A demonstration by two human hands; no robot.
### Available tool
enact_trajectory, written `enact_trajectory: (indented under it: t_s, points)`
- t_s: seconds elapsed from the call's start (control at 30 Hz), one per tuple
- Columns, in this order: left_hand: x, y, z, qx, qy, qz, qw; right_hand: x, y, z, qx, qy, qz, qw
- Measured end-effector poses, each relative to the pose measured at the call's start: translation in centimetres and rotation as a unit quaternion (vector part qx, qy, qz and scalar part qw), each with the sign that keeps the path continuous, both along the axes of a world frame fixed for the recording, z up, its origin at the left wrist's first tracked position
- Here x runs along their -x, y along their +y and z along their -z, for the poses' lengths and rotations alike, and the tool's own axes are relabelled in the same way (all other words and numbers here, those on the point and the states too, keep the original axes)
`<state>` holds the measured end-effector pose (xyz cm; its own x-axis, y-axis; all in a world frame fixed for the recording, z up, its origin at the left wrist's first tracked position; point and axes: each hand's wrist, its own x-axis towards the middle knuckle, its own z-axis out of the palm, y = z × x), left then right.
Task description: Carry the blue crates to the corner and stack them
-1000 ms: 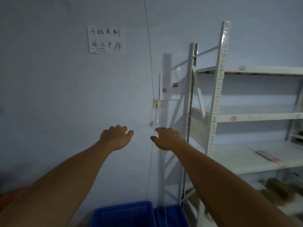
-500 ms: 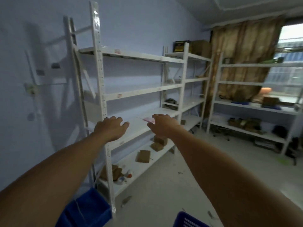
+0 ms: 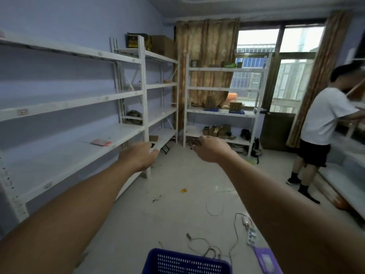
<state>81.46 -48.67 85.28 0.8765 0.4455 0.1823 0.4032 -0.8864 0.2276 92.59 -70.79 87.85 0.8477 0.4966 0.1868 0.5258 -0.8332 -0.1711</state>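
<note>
One blue crate with a perforated wall stands on the floor at the bottom edge of the view, between my two forearms. My left hand is stretched out in front of me at chest height, palm down, fingers loosely apart, holding nothing. My right hand is held out the same way, empty, fingers slightly curled. Both hands are well above and beyond the crate. The corner with the other crates is out of view.
White metal shelving runs along the left wall, and a second unit stands by the curtained window. A person in a white shirt stands at the right. A power strip and loose cables lie on the floor.
My view has swung right, from the wall corner with blue crates to the open room. Both arms stay stretched out and empty. A blue crate now shows at the bottom centre.
</note>
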Motion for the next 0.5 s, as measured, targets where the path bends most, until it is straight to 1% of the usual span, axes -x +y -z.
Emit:
enact_trajectory:
  t_s: [0.13,0.23,0.37,0.5]
  points:
    - [-5.1,-0.9,1.8,0.022,0.0,0.01,1.0,-3.9,-1.2,2.6,0.006,0.013,0.026,1.0]
    - [-8.9,-0.6,4.0,0.022,0.016,0.025,0.999,-7.1,-1.2,5.0,0.004,0.016,0.044,0.999]
    - [-13.9,1.2,9.1,0.021,0.051,0.038,0.998,-12.0,-0.5,10.2,0.005,0.056,0.07,0.996]
    - [-18.0,4.1,16.4,0.044,0.075,0.05,0.995,-16.7,0.2,16.9,0.012,0.115,0.114,0.987]
